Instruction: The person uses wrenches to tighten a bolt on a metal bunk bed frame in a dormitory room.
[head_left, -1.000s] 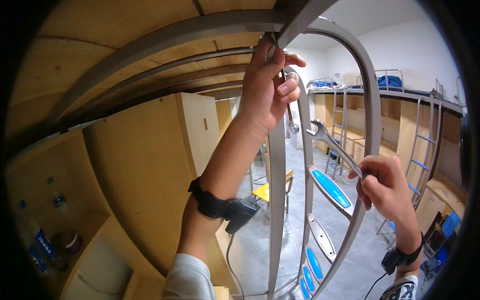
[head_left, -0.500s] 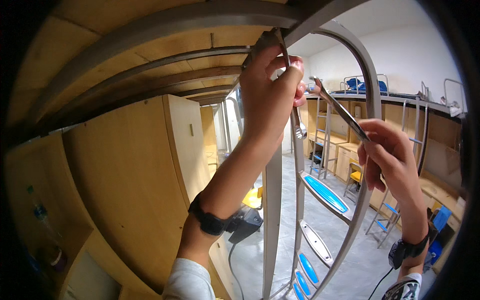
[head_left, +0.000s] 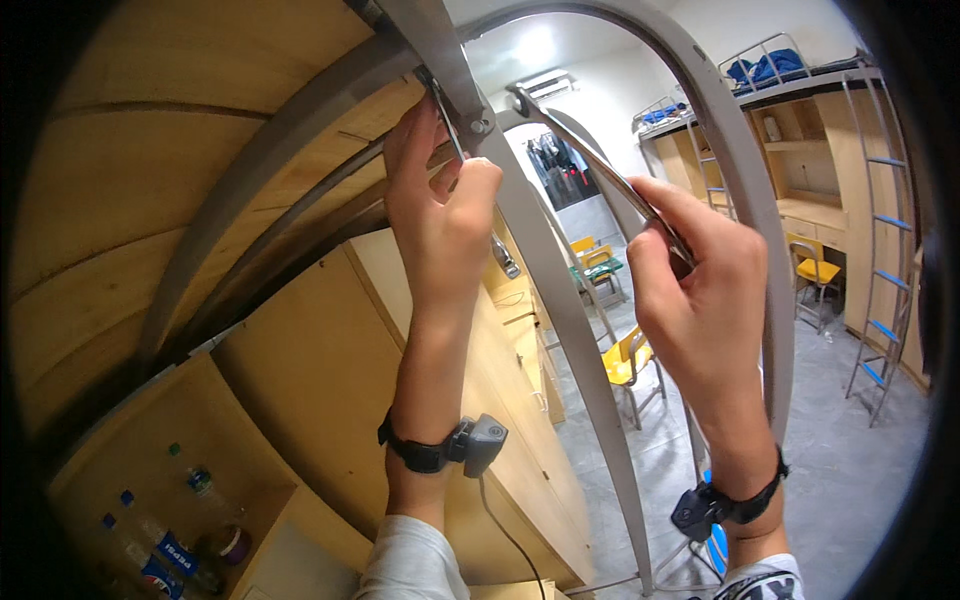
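Raised to the underside of a bed frame, my left hand [head_left: 437, 225] is closed around a metal wrench [head_left: 449, 122]. The wrench's upper end is up against the grey frame [head_left: 425, 40], where contact is hard to make out; its ring end shows below my palm. A bolt head [head_left: 480, 127] sits at the frame joint just right of that wrench. My right hand [head_left: 700, 290] grips a second wrench [head_left: 592, 158], slanting up and left. Its open jaw is up beside the joint, apart from the bolt in the picture.
A grey post [head_left: 560, 270] and a curved rail [head_left: 700, 80] stand close around my hands. Wooden cupboards [head_left: 300, 340] and a shelf with bottles [head_left: 165, 535] are at left. Yellow chairs [head_left: 628, 358], a ladder [head_left: 885, 220] and another bunk [head_left: 790, 80] lie beyond. Cables hang from my wristbands.
The view has turned, so the frame joint and bolt now show. My right hand has raised its wrench, bringing the jaw closer to the joint. My left hand still holds its wrench at the frame.
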